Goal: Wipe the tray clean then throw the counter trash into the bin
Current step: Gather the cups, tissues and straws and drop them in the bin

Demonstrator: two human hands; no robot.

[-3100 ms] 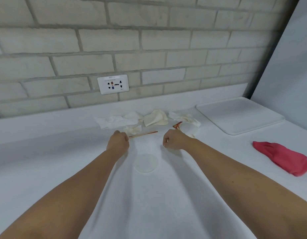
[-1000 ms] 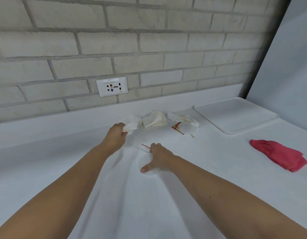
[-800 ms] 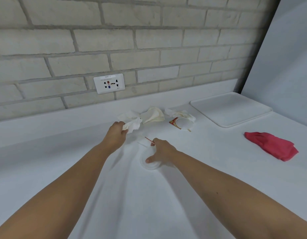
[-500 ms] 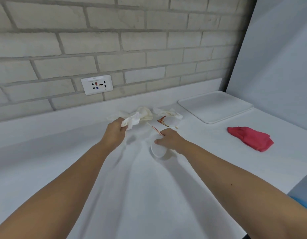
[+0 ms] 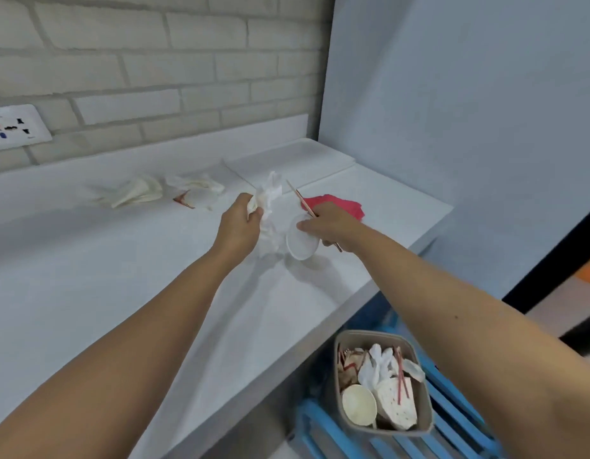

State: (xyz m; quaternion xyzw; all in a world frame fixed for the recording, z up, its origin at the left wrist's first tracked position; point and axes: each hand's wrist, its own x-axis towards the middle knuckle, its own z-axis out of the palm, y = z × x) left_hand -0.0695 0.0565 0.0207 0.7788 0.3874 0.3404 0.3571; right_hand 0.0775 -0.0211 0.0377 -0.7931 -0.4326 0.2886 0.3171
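A white wall socket plate (image 5: pixel 12 127) sits at the left edge of the frame; its print is too blurred to read. The white desk (image 5: pixel 88 276) spreads across the left and middle, and its front edge runs diagonally up to the right. Crumpled cream tissues (image 5: pixel 134 193) lie near the wall. At centre, the left hand (image 5: pixel 239 223) grips a crumpled white tissue (image 5: pixel 268 197). The right hand (image 5: pixel 330 223) pinches a round white lid (image 5: pixel 300 241) and a thin reddish stick (image 5: pixel 301 200). Behind them lie a red cloth (image 5: pixel 333 203) and the white rectangular tray (image 5: pixel 306 154). At lower right, below the desk edge, a grey-beige bin (image 5: pixel 369 335) holds paper cups, tissue and red sticks.
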